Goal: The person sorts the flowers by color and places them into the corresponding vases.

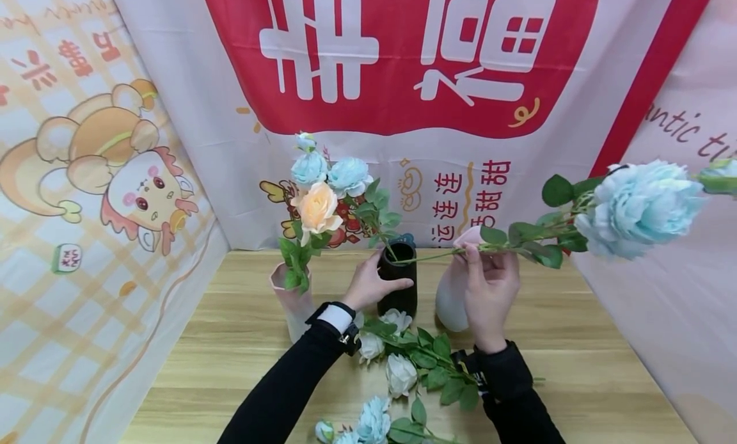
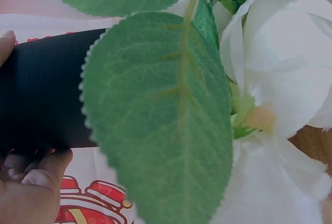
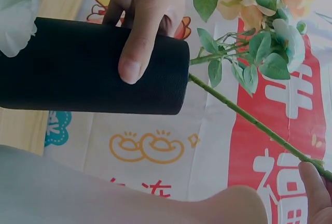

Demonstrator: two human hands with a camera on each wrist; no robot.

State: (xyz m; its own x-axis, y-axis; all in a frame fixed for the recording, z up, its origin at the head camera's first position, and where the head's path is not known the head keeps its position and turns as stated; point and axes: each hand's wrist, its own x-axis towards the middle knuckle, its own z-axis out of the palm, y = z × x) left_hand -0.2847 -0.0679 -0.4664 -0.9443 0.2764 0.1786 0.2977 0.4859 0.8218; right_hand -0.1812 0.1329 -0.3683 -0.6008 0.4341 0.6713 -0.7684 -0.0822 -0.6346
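My left hand grips a black cylinder vase standing at the middle of the wooden table; its thumb lies across the vase wall. My right hand pinches the long green stem of a big pale-blue flower, which reaches out to the right. The stem's lower end sits at the black vase's mouth. A white vase stands just behind my right hand. In the left wrist view a large green leaf and a white bloom hide much of the black vase.
A pink vase at the left holds a peach flower, with blue blooms above it. White flowers and blue ones lie on the table near my forearms. Printed banners wall in the back and both sides.
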